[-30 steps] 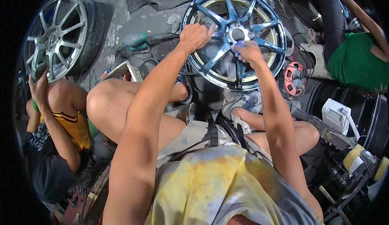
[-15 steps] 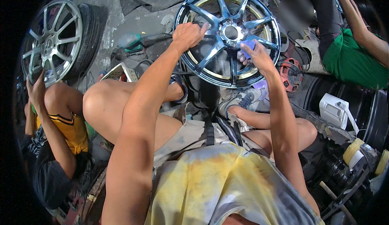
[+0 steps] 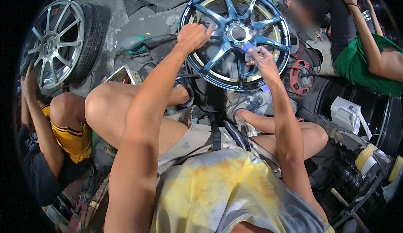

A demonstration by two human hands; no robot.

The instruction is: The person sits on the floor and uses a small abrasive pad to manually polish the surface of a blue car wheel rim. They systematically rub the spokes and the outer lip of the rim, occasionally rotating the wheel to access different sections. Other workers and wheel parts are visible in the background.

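Observation:
A shiny blue-chrome wheel rim [image 3: 230, 6] with several spokes is in front of me, its face turned up toward me. My left hand [image 3: 193, 36] is closed on a spoke at the rim's left side, fingertips partly hidden. Between the fingers of my right hand [image 3: 262, 61] is a small folded purple sheet [image 3: 247, 47], perhaps sandpaper. The sheet touches the rim just below the hub, where a spoke begins. Behind the spokes, the rim's inner barrel shows a pale gold ring.
At left, a person's arm [image 3: 31, 82] reaches to a silver wheel [image 3: 50, 44] beside a tyre [image 3: 90, 36]. A green power tool [image 3: 135, 44] lies on the floor. To the right are a red round object [image 3: 301, 78], a person in green [image 3: 357, 65] and a white box [image 3: 345, 113].
My right hand has moved slightly left with the purple sheet, toward the hub. My left hand stays on the spoke. The person at right has leaned and shifted an arm.

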